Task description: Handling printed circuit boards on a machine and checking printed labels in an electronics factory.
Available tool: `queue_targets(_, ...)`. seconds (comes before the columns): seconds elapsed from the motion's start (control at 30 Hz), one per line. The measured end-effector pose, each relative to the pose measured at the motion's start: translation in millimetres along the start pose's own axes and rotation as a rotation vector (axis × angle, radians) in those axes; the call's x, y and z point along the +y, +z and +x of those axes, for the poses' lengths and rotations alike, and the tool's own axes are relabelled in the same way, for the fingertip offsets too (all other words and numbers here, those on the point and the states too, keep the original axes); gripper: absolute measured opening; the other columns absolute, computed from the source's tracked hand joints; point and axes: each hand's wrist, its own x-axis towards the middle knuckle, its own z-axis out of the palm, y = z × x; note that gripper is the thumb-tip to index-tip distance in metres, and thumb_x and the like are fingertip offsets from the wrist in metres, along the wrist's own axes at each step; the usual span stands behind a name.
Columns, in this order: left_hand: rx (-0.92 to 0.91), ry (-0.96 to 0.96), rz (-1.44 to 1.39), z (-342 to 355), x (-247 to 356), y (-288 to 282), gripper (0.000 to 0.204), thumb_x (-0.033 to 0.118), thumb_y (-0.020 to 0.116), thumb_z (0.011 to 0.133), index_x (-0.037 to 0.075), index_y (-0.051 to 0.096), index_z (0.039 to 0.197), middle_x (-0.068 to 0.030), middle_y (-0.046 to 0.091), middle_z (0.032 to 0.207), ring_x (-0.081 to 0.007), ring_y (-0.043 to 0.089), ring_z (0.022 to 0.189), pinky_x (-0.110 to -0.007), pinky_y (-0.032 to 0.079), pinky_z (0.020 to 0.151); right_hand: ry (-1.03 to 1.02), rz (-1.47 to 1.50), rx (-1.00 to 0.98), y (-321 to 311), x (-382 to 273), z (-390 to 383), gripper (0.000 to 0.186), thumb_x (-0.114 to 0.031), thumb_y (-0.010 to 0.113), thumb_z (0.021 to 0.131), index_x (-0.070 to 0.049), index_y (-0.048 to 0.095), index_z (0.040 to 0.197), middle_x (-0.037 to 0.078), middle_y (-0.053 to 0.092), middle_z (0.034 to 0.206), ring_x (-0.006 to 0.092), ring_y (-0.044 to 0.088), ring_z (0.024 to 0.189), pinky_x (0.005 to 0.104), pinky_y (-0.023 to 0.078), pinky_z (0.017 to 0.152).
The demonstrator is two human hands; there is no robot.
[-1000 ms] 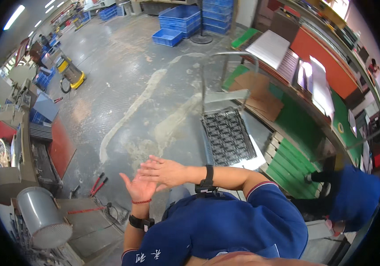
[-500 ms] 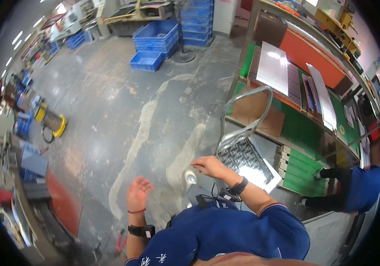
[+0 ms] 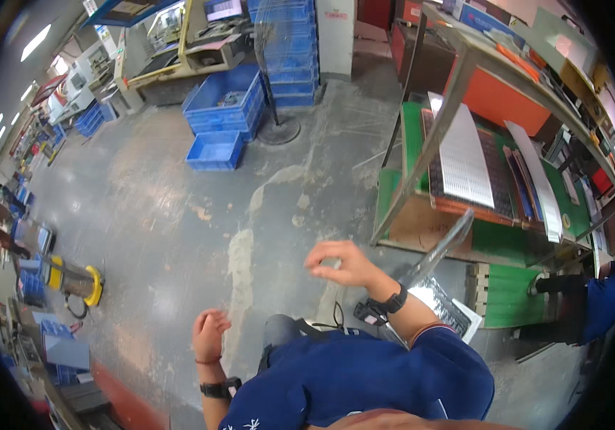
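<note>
My right hand (image 3: pixel 343 263) is held over the floor in front of my body. Its fingers curl loosely, with a gap between thumb and fingers and nothing visible in them. Lower down at the left, my left hand (image 3: pixel 211 335) is raised, its fingers loosely bent and apart from the thumb, holding nothing. Both hands are clear of any object. Nearest the right hand is a metal tube frame (image 3: pixel 440 247), with a dark, shiny printed sheet (image 3: pixel 440 304) lying beside it.
A shelf rack (image 3: pixel 429 147) with panels stands at the right, near a green pallet (image 3: pixel 512 294) and another person (image 3: pixel 605 301). Ahead are a blue bin (image 3: pixel 214 150), stacked crates (image 3: pixel 286 50) and a pole base (image 3: pixel 279 132). A yellow vacuum cleaner (image 3: pixel 92 285) stands left.
The view has shifted as I move, bringing the rack and blue bins closer. My left hand's spread fingers have bent in. My right hand's pinched fingers have loosened.
</note>
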Motion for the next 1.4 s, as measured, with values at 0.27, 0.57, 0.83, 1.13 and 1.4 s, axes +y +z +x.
queue_targets(0.27,0.129,-0.130,-0.082,208,2,-5,0.016,0.014,0.050,0.089,0.002,0.053,0.098,-0.0118,0.062,0.082,-0.0196,0.059,0.069,-0.031,0.050,0.063,-0.775,0.424,-0.402,-65,0,175,0.017,-0.012,0.066,0.077,-0.003,0.063,0.092,0.008,0.062,0.089,0.0239,0.058,0.069,0.0324,0.044,0.060)
queue_targets(0.57,-0.217,-0.281,0.180,563,37,157,0.018,0.016,0.056,0.085,0.001,0.056,0.095,-0.0105,0.061,0.084,-0.0158,0.058,0.068,-0.029,0.050,0.063,-0.485,0.256,-0.113,-189,107,340,0.015,-0.009,0.065,0.078,0.003,0.064,0.086,0.012,0.063,0.080,0.0226,0.059,0.065,0.0316,0.043,0.054)
queue_targets(0.83,-1.064,-0.268,0.537,754,0,450,0.022,0.016,0.056,0.085,0.001,0.057,0.100,-0.0077,0.063,0.090,-0.0151,0.060,0.076,-0.029,0.050,0.069,-0.499,0.079,0.080,-319,170,418,0.021,-0.014,0.064,0.079,0.000,0.062,0.095,0.011,0.062,0.088,0.0252,0.059,0.069,0.0332,0.043,0.056)
queue_targets(1.13,-1.191,-0.298,0.545,889,-23,679,0.021,0.014,0.057,0.085,-0.001,0.057,0.101,-0.0072,0.062,0.090,-0.0156,0.061,0.078,-0.027,0.050,0.070,-0.879,0.179,0.097,-526,238,535,0.016,-0.010,0.051,0.088,0.000,0.055,0.100,0.021,0.061,0.091,0.0245,0.056,0.060,0.0327,0.041,0.049)
queue_targets(1.4,-1.053,-0.382,0.555,1021,-59,808,0.021,0.013,0.053,0.087,-0.002,0.057,0.102,-0.0109,0.062,0.091,-0.0179,0.062,0.074,-0.029,0.051,0.069,-0.944,0.282,0.070,-702,324,616,0.012,-0.005,0.046,0.088,0.001,0.053,0.095,0.017,0.058,0.079,0.0227,0.052,0.053,0.0319,0.037,0.045)
